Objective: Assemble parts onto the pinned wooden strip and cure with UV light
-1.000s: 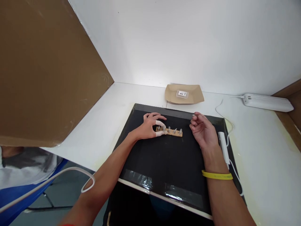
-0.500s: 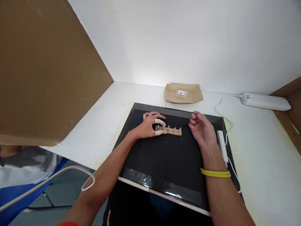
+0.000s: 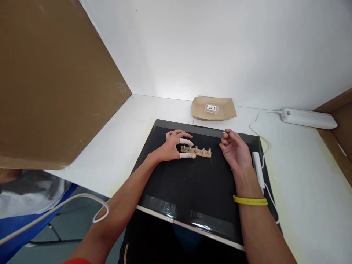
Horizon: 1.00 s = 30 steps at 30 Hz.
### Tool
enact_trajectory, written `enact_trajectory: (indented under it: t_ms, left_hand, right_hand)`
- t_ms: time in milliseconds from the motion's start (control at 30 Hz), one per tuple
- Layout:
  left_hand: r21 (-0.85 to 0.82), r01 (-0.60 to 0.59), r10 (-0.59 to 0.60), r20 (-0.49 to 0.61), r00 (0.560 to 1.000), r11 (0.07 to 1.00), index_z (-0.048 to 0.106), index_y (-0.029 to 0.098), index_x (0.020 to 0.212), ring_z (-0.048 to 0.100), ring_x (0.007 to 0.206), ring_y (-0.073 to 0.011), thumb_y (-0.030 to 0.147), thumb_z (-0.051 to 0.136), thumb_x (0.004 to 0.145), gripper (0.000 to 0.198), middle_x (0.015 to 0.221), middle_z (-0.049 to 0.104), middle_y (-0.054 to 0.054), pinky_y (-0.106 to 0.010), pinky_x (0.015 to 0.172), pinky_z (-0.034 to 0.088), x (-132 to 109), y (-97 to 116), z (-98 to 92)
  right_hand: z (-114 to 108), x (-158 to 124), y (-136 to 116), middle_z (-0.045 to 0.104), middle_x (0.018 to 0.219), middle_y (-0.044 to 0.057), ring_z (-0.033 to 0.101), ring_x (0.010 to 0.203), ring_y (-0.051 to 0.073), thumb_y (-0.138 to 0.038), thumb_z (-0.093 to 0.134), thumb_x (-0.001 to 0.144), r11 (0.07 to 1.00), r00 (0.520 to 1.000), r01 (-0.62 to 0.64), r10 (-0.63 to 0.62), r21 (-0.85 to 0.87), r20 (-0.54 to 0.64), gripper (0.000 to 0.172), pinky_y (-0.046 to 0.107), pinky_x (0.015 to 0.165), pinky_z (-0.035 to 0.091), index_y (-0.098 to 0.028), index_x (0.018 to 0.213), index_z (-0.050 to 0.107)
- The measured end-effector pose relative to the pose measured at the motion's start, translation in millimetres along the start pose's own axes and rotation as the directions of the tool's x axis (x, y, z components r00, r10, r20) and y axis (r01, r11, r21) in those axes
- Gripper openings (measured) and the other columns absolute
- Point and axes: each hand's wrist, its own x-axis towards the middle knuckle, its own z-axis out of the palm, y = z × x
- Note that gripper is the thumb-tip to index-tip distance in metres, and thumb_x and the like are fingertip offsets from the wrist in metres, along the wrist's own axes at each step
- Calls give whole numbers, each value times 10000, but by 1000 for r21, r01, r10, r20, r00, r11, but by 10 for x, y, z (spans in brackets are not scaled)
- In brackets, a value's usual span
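A narrow wooden strip [image 3: 200, 154] with several small metal pegs [image 3: 196, 149] standing or leaning on it lies on the black mat [image 3: 189, 187]. My left hand [image 3: 174, 146] is at the strip's left end, thumb and index finger in white finger cots. Those two fingers are apart, one on the far side of the pegs and one on the near side; contact with the strip cannot be made out. To the right, above the mat, my right hand [image 3: 233, 148] is closed, palm turned up. Between its thumb and fingertip shows a small thin pale piece [image 3: 224, 132], too small to name.
Behind the mat a cardboard tray [image 3: 198, 114] holds a small labelled clear box [image 3: 211, 108]. A white power strip [image 3: 309, 118] and a white stick-shaped device [image 3: 257, 169] with cables are at right. A cardboard panel [image 3: 60, 84] stands left. Another person's clothing [image 3: 33, 190] shows lower left.
My left thumb and index finger have spread apart around the pegs. My right hand keeps its closed pose with the thin piece. The whole view has shifted slightly.
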Motion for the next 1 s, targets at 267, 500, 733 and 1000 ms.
enact_trajectory:
  t_ms: [267,500,733,1000]
  left_hand:
    - [-11,9,-9,-4,1000,1000,770,302,1058,496,1467,-289,499,852,843,302,1429,694,-13,-511,1261,196,3,-3,-7]
    - [-16,10,-10,-11,1000,1000,754,305,1126,512,1454,-286,511,861,828,377,1437,691,-26,-500,1262,214,0,-5,-11]
    - [-16,-1,1,-19,1000,1000,769,308,1090,523,1445,-290,495,859,836,328,1419,701,-19,-509,1256,219,-2,-6,2]
    - [-15,7,-7,-28,1000,1000,756,296,1098,517,1447,-303,529,896,780,419,1413,700,-32,-507,1253,233,-7,-8,-1]
  right_hand:
    - [2,-2,-4,676,735,-36,564,602,79,-249,832,730,1000,1000,-1,2,-6,5,205,175,477,450,-232,896,713]
    - [3,-2,-2,671,729,-35,561,599,78,-250,833,728,1000,1000,0,0,-5,6,212,176,478,449,-226,901,713]
    - [-10,4,6,663,736,-28,566,602,79,-253,834,731,1000,1000,5,-5,-4,6,228,183,480,446,-211,917,709]
    - [0,-2,-2,678,732,-36,556,605,80,-244,834,726,1000,1000,-5,5,0,-1,213,181,485,441,-225,903,716]
